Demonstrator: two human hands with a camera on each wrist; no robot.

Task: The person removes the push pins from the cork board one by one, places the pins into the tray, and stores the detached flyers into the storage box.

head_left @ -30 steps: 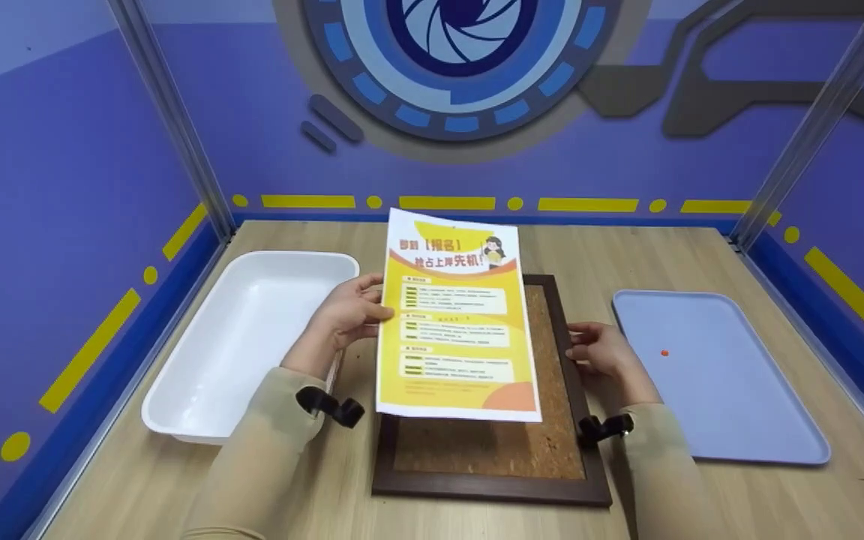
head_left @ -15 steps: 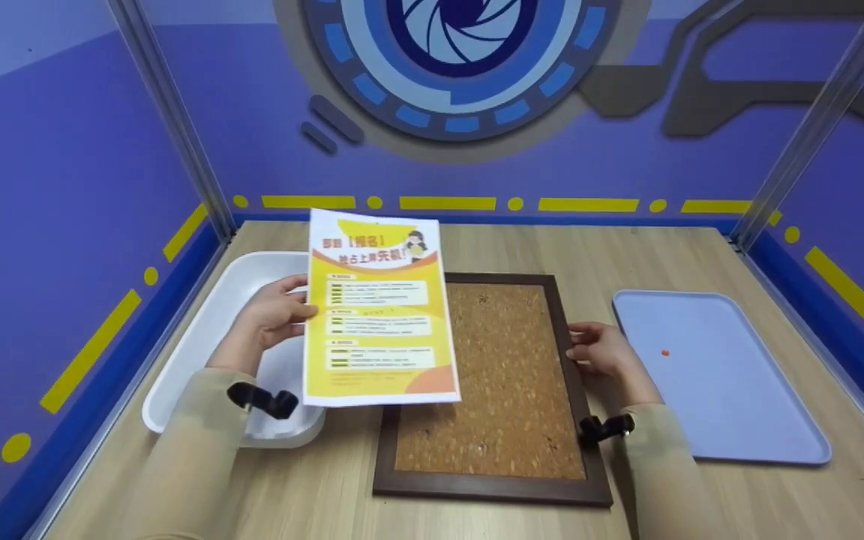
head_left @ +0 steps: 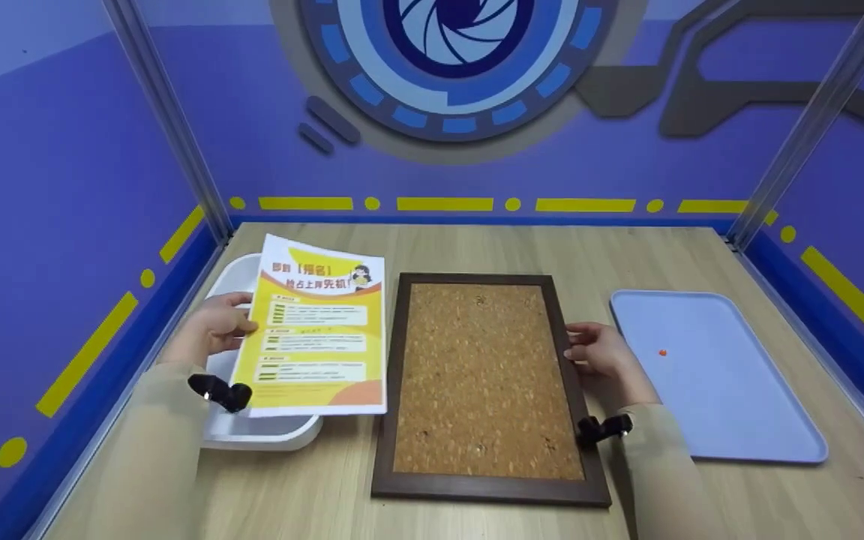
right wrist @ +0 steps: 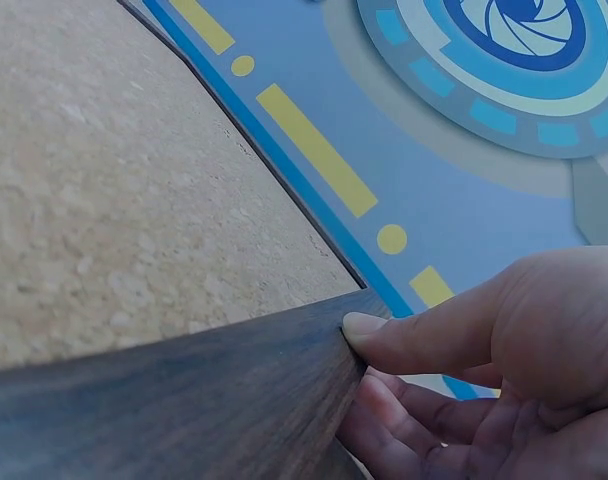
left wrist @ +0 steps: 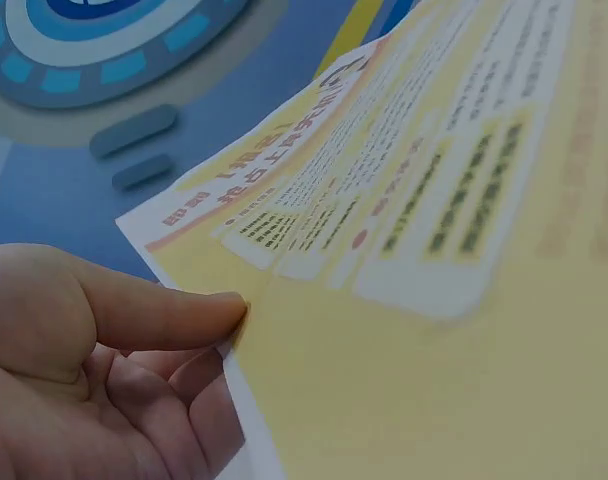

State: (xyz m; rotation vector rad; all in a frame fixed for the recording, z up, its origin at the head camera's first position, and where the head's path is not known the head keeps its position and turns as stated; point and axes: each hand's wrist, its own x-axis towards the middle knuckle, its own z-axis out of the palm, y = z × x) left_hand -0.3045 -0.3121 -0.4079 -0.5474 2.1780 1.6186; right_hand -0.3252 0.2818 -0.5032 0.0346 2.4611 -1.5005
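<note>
A yellow and white printed poster (head_left: 316,337) hangs in front of the white tub (head_left: 282,439) at left, hiding much of it. My left hand (head_left: 214,326) pinches the poster's left edge, thumb on the printed face and fingers behind, as the left wrist view shows at the paper's edge (left wrist: 246,330). A cork board (head_left: 484,382) with a dark brown frame lies in the middle of the table, bare of paper. On its right side my right hand (head_left: 601,351) grips the frame (right wrist: 284,345), thumb on top and fingers at the outer side.
A pale blue tray (head_left: 732,397) lies at the right with a small orange-red piece (head_left: 663,352) on it. The wooden table (head_left: 312,495) is bounded by purple-blue panels (head_left: 627,161) at the back and both sides.
My left hand has carried the poster left, from over the cork board to over the white tub, and lowered it slightly in the last half second. The right hand stays at the frame.
</note>
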